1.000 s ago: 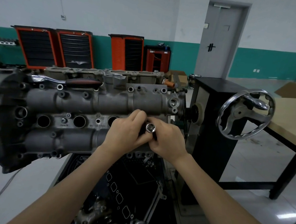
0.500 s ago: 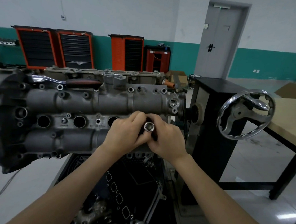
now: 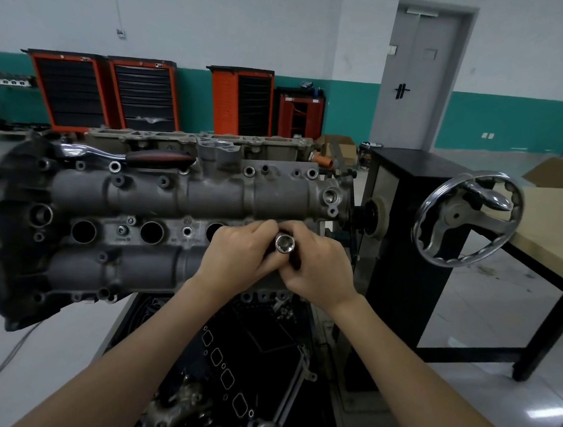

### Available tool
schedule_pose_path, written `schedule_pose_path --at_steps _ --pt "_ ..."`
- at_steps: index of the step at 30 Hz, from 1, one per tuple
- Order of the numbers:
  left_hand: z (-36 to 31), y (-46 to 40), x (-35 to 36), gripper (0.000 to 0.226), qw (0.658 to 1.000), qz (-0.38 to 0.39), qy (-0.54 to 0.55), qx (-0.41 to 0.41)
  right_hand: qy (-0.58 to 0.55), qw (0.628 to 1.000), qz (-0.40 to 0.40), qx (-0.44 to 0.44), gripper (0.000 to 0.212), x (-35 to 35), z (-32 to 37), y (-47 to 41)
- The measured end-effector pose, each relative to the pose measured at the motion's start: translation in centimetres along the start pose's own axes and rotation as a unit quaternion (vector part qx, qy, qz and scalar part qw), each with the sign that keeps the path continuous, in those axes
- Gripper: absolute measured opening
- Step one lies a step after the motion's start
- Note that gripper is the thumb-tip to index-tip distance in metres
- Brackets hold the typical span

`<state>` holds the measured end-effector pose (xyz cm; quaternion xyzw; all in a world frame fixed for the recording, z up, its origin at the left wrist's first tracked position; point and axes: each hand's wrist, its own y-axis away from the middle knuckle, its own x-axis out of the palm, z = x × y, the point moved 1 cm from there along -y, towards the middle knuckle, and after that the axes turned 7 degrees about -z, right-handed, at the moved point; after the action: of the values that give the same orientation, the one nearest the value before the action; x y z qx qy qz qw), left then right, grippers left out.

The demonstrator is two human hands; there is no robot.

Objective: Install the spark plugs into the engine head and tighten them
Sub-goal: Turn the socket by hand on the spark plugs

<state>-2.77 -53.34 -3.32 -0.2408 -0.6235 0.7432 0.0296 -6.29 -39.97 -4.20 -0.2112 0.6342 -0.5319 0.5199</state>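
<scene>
A grey engine head [image 3: 144,196] hangs on a stand with a row of round plug wells [image 3: 151,232] along its middle. Over the rightmost well, my left hand [image 3: 240,254] and my right hand [image 3: 323,269] both grip a chrome socket [image 3: 284,243], its open end facing me. Whatever sits below the socket is hidden by my fingers. No spark plug shows. A ratchet with a dark red handle [image 3: 130,156] lies on the top of the head.
A chrome handwheel [image 3: 467,218] sticks out from the black stand column [image 3: 405,232] to the right. A wooden table [image 3: 560,233] is at far right. Loose engine parts lie in a black tray [image 3: 223,373] below. Orange tool cabinets [image 3: 102,92] line the back wall.
My hands and the socket have shifted very slightly upward over the same well. Nothing else has moved.
</scene>
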Motion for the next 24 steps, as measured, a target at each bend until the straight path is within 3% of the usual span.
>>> schedule_pose_path --at_steps 3,8,13,19,24 --pt "-0.28 -0.11 -0.04 0.029 1.0 0.016 0.011 -0.015 -0.004 1.0 0.007 -0.002 0.035 0.02 -0.03 -0.02" --pt "-0.16 -0.1 -0.06 0.031 1.0 0.023 0.003 -0.016 0.016 1.0 0.02 0.006 0.017 0.04 -0.07 -0.22" --pt "-0.04 -0.12 0.04 0.036 1.0 0.001 -0.023 0.0 0.014 1.0 -0.013 0.012 0.016 0.08 0.0 -0.29" --pt "-0.24 -0.06 -0.12 0.027 0.999 0.016 0.018 -0.026 0.006 1.0 -0.003 -0.004 0.033 0.03 0.01 -0.06" --pt "-0.14 0.01 -0.09 0.028 0.999 0.025 0.016 -0.035 -0.001 1.0 -0.002 0.0 0.018 0.01 -0.06 -0.09"
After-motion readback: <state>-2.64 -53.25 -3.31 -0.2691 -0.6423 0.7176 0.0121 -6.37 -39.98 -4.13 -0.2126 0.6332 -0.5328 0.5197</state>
